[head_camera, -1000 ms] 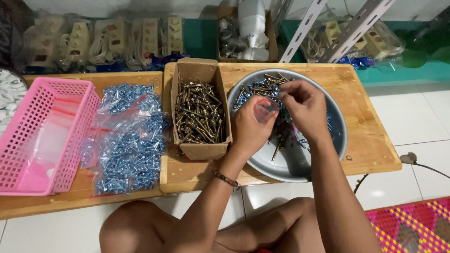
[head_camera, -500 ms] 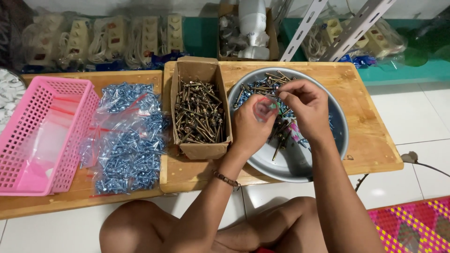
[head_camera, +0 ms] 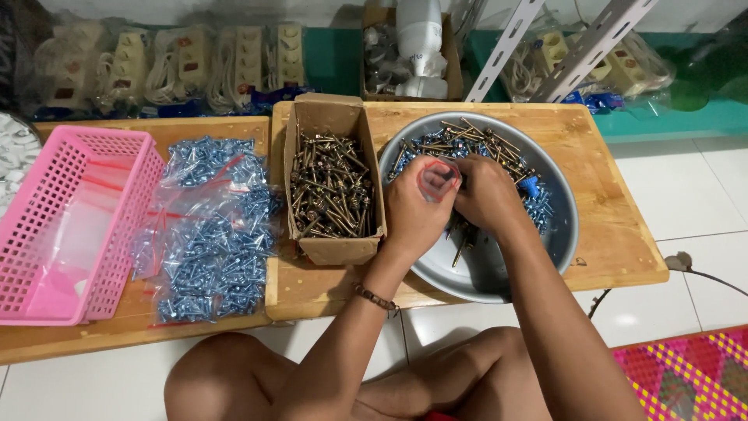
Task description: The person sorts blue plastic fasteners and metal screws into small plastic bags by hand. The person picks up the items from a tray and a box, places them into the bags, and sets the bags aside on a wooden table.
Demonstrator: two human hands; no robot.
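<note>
A: Well, how much of the packing can be judged as done here?

B: A good part, it seems. A heap of small clear zip bags [head_camera: 209, 234], each filled with blue-headed screws, is seen lying on the wooden board [head_camera: 234, 308] to the left, between the pink plastic basket [head_camera: 74, 226] and the cardboard box [head_camera: 331, 183]. These bags are closed and laid aside, so they may be counted as finished.

A: And what is left?

B: Quite a lot. The cardboard box is nearly full of loose dark screws, and in the grey metal basin [head_camera: 557, 234] on the right a pile of loose screws [head_camera: 475, 148] is spread on the far side. The near part of the basin is bare.

A: How are the hands placed?

B: Both are held over the basin. A small clear bag [head_camera: 438, 179] with a red rim is gripped by the left hand [head_camera: 417, 210], its mouth turned upward and kept open. The right hand [head_camera: 487, 195] is curled just beside it, fingers closed at the mouth of the bag; whether screws are pinched in them cannot be told.

A: So this bag is not yet filled?

B: It is judged so; its contents are hidden by the fingers.
</note>
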